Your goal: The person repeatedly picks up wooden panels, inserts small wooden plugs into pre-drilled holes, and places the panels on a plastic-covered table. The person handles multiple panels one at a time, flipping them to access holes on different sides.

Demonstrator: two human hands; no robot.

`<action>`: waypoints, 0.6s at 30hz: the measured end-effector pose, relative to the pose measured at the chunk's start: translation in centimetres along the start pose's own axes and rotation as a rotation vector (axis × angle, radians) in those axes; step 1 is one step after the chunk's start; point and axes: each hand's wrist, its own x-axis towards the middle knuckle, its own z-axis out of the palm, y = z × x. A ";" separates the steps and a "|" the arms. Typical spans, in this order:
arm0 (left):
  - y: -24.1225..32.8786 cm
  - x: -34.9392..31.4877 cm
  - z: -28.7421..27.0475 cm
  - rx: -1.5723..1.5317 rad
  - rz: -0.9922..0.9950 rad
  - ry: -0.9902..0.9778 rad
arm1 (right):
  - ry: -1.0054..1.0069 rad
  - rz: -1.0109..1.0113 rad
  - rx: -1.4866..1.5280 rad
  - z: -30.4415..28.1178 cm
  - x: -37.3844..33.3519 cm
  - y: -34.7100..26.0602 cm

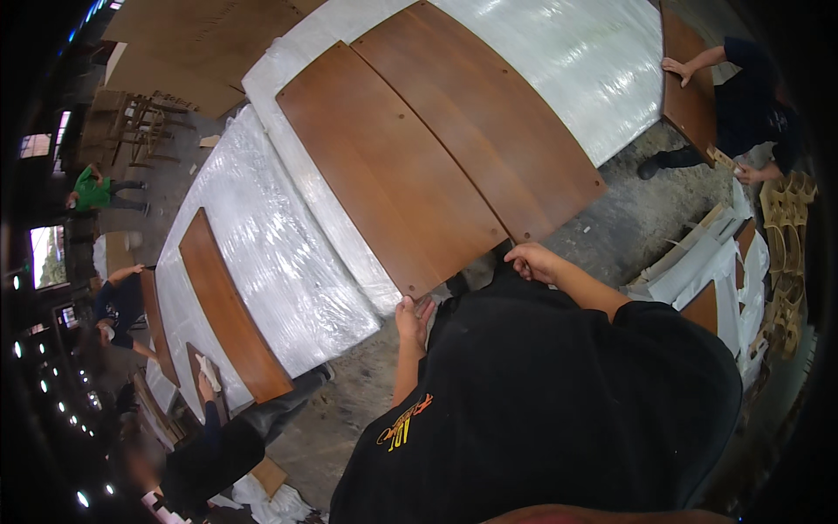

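Two brown wooden panels lie side by side on plastic-wrapped stacks before me, a narrow seam between them. The left panel (384, 166) has small dark round marks near its corners; the right panel (489, 105) has a curved outer edge. At the left panel's near corner is my left hand (414, 321), palm up, its fingers apart and the tips at the edge. My right hand (534, 264) is just below the right panel's near end. Its fingers are curled together beside something dark; what they hold, if anything, I cannot make out.
Clear plastic wrap (262, 227) covers the stack at left, where a narrow brown board (231, 306) lies. Co-workers handle boards at left and at far right, one with a board (685, 83) on edge. Wrapped parts (698, 271) and wooden frames (786, 253) stand at right.
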 end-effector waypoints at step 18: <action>-0.7 4.2 -4.2 0.873 0.094 -0.496 | 0.384 -0.190 -0.074 1.8 -4.2 1.1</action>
